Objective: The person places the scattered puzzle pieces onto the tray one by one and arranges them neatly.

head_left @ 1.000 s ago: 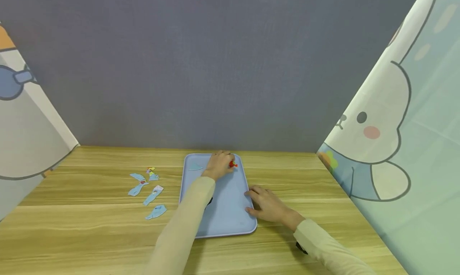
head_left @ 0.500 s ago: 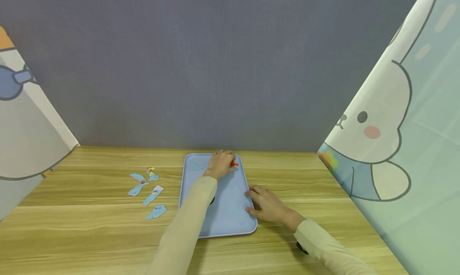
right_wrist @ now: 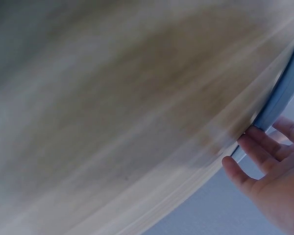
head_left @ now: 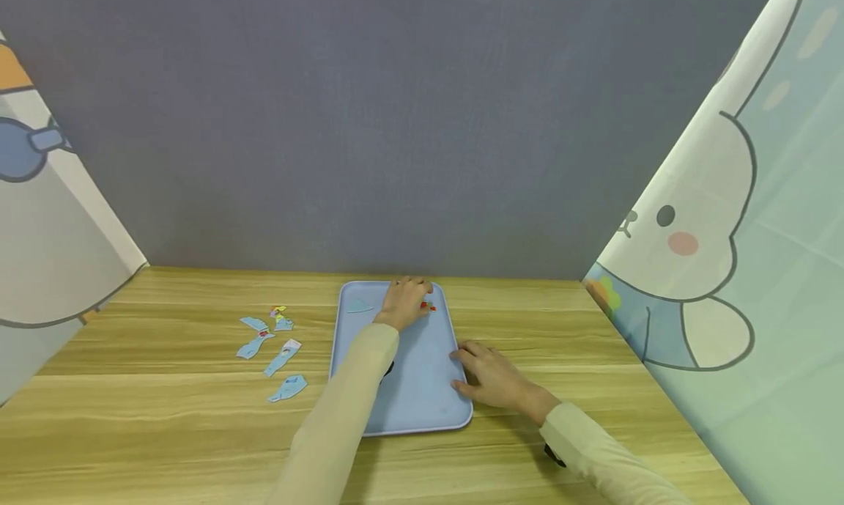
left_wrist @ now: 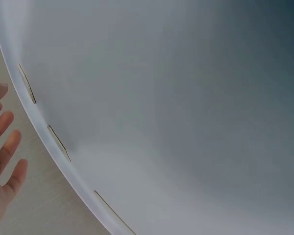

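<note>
A light-blue tray [head_left: 415, 399] lies on the wooden table. My left hand [head_left: 404, 303] reaches over its far end, thumb and finger around a small red puzzle piece [head_left: 432, 308], partly hidden by the fingers. In the left wrist view the left hand [left_wrist: 2, 156] shows only at the edge, thumb close to the forefinger; no piece is visible there. A pale-blue puzzle piece [head_left: 359, 306] lies at the tray's far left corner. My right hand [head_left: 491, 375] rests against the tray's right rim. In the right wrist view the right hand's [right_wrist: 279, 171] relaxed fingers touch that rim.
Several blue puzzle pieces [head_left: 282, 358] lie scattered on the table left of the tray, one with a yellow and purple print [head_left: 280, 319]. A grey panel [head_left: 369, 138] stands behind the table. Cartoon-printed cloths [head_left: 699, 219] close off both sides.
The red piece now sits slightly lower and shows less red between my left thumb and finger. The left hand has shifted slightly right since one second ago. My right hand stays at the rim.
</note>
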Demonstrator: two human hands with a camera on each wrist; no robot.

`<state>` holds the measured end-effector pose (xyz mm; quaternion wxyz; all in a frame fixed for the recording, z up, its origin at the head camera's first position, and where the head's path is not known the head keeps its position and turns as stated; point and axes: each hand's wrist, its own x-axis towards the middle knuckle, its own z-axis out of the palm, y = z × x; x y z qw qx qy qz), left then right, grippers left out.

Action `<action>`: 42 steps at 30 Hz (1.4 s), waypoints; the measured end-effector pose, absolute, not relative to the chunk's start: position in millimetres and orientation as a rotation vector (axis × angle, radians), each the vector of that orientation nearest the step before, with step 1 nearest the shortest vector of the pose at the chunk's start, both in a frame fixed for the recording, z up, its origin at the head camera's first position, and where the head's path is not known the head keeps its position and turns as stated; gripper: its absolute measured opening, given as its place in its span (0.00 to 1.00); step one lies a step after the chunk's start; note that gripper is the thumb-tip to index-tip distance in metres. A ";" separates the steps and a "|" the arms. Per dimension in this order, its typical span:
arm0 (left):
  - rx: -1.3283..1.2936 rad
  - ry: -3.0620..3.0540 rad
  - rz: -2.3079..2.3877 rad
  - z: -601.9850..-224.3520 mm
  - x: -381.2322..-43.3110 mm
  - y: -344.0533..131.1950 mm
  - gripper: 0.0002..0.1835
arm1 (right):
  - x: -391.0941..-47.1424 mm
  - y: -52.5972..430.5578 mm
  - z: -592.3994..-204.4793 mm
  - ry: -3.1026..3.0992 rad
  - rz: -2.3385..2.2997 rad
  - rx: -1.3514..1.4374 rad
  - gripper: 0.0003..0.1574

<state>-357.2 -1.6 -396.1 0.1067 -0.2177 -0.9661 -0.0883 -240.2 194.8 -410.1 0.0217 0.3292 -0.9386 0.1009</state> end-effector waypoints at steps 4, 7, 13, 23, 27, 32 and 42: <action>-0.670 -2.814 -0.272 -393.8 -355.5 -4.9 0.21 | -240.1 195.4 -410.1 -2.914 0.311 1.014 0.30; -0.697 -2.794 -0.270 -391.4 -355.2 -7.8 0.21 | -240.3 195.7 -410.2 -2.917 0.306 1.014 0.30; -0.738 -2.788 -0.231 -384.9 -353.9 -13.0 0.20 | -240.0 195.9 -409.5 -2.910 0.310 1.020 0.30; -0.836 -2.827 -0.275 -373.0 -343.9 -27.6 0.20 | -240.5 196.1 -410.7 -2.894 0.318 1.033 0.29; -0.881 -2.820 -0.259 -372.9 -340.3 -34.8 0.19 | -240.3 196.1 -411.0 -2.886 0.307 1.030 0.29; -0.909 -2.812 -0.240 -375.3 -336.5 -45.0 0.18 | -240.3 196.1 -410.9 -2.861 0.305 1.046 0.28; -0.986 -2.813 -0.227 -379.1 -322.6 -68.7 0.15 | -241.0 197.0 -414.7 -2.837 0.287 1.045 0.28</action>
